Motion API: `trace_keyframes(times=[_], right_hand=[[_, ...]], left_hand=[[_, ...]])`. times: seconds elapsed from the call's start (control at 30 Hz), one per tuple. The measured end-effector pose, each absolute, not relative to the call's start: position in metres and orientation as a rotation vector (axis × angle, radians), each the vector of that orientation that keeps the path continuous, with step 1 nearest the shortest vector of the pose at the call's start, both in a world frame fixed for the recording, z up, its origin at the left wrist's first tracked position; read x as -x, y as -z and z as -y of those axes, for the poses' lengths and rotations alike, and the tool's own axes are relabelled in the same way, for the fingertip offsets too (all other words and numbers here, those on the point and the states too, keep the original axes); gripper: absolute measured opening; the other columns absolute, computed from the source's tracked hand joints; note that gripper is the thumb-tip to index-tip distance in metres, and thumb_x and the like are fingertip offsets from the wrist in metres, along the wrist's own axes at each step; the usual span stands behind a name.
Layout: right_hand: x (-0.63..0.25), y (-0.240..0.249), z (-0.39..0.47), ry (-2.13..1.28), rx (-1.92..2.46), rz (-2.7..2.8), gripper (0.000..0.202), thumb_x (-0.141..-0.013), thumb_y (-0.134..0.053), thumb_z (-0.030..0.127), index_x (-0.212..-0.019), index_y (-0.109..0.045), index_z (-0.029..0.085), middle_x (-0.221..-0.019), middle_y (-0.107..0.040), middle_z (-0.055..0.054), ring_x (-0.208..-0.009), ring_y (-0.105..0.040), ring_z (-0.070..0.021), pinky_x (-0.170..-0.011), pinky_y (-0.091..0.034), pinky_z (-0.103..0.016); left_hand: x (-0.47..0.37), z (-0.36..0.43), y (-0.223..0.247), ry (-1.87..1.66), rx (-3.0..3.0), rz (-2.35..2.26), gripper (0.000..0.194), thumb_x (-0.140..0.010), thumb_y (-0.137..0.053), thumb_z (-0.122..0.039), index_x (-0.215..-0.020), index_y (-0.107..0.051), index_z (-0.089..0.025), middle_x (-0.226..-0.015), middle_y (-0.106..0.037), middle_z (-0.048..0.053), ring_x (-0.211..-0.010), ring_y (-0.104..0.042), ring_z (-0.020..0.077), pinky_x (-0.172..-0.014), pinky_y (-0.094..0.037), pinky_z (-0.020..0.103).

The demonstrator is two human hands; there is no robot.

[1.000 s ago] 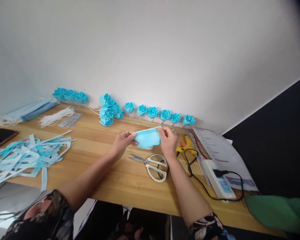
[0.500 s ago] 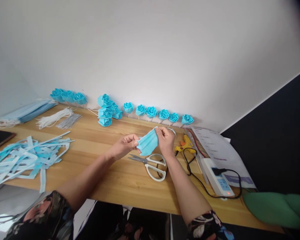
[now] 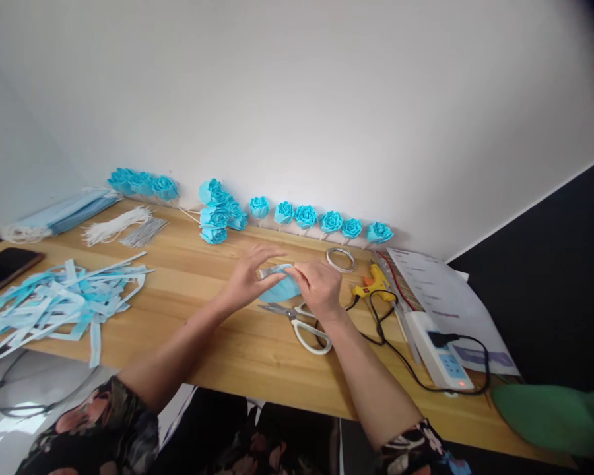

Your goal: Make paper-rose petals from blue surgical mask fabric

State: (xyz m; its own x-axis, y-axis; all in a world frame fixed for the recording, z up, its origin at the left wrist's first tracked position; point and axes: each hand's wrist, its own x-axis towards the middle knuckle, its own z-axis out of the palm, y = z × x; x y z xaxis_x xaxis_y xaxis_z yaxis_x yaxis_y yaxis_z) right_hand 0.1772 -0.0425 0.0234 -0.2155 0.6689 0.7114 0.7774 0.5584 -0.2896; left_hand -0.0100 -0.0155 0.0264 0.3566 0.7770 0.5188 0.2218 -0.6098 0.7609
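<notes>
Fingers of the right hand [image 3: 319, 290] curl in, pinching the blue sheet [image 3: 283, 291] against the thumb just beyond the scissors [image 3: 313, 342], likely to stop the soft material slipping. On the left hand [image 3: 245, 280], they stand spread from the thumb, which laps over the sheet; whether it presses there cannot be told. Left of the scissors, well apart, sits a heap of strips [image 3: 62, 307], perhaps to free the working spot. Right of them lies a glue gun [image 3: 375, 285]; beyond, 6 single flowers [image 3: 331, 221] line the wall [image 3: 327, 99], probably safe from crushing.
</notes>
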Motion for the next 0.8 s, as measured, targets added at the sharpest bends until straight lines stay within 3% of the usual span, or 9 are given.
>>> trace_keyframes(times=[0.1,0.23,0.37,0.47,0.6,0.8], right_hand=[[-0.171,-0.019,0.044,0.128,1.147,1.994,0.028,-0.093,-0.053,0.041,-0.080,-0.071,0.023,-0.073,-0.072,-0.006,-0.070,-0.063,-0.0183,-0.067,-0.039,-0.031],[-0.167,-0.021,0.046,-0.091,1.180,1.907,0.029,-0.091,-0.054,0.045,-0.080,-0.069,0.023,-0.070,-0.069,-0.004,-0.068,-0.060,-0.0166,-0.068,-0.041,-0.029],[-0.164,-0.029,0.046,-0.456,1.201,1.735,0.028,-0.084,-0.060,0.048,-0.084,-0.067,0.021,-0.069,-0.064,0.000,-0.062,-0.055,-0.0139,-0.060,-0.042,-0.025],[-0.161,-0.027,0.044,-0.600,1.200,1.716,0.027,-0.080,-0.065,0.044,-0.090,-0.067,0.019,-0.078,-0.067,-0.001,-0.067,-0.058,-0.0155,-0.061,-0.044,-0.025],[-0.156,-0.015,0.039,-0.509,1.272,1.786,0.017,-0.082,-0.061,0.033,-0.083,-0.067,0.018,-0.079,-0.068,-0.004,-0.072,-0.060,-0.0176,-0.066,-0.044,-0.027],[-0.148,-0.005,0.039,-0.132,1.315,2.105,0.017,-0.083,-0.060,0.024,-0.067,-0.056,0.020,-0.071,-0.063,-0.004,-0.073,-0.055,-0.0182,-0.068,-0.037,-0.029]], left_hand=[[0.007,0.017,-0.022,-1.153,-2.071,-0.824,0.016,-0.081,-0.064,-0.032,-0.089,-0.070,-0.020,-0.090,-0.069,0.008,-0.090,-0.061,0.0220,-0.086,-0.044,0.033],[0.005,0.015,-0.018,-1.116,-1.948,-0.891,0.018,-0.080,-0.064,-0.035,-0.074,-0.067,-0.018,-0.074,-0.065,0.003,-0.075,-0.059,0.0176,-0.074,-0.044,0.028],[0.005,0.016,-0.020,-1.146,-1.559,-0.868,0.027,-0.076,-0.067,-0.042,-0.073,-0.064,-0.016,-0.069,-0.062,0.000,-0.066,-0.055,0.0136,-0.064,-0.043,0.024],[0.006,0.015,-0.020,-1.195,-1.267,-0.780,0.031,-0.072,-0.072,-0.044,-0.078,-0.063,-0.015,-0.073,-0.063,0.000,-0.066,-0.054,0.0121,-0.064,-0.044,0.023],[0.007,0.009,-0.016,-1.242,-1.123,-0.686,0.032,-0.073,-0.073,-0.043,-0.085,-0.063,-0.015,-0.077,-0.064,0.000,-0.071,-0.055,0.0119,-0.071,-0.044,0.024],[0.010,0.002,-0.012,-1.440,-1.119,-0.826,0.034,-0.080,-0.063,-0.050,-0.085,-0.058,-0.017,-0.070,-0.054,-0.003,-0.062,-0.044,0.0098,-0.060,-0.036,0.021]])
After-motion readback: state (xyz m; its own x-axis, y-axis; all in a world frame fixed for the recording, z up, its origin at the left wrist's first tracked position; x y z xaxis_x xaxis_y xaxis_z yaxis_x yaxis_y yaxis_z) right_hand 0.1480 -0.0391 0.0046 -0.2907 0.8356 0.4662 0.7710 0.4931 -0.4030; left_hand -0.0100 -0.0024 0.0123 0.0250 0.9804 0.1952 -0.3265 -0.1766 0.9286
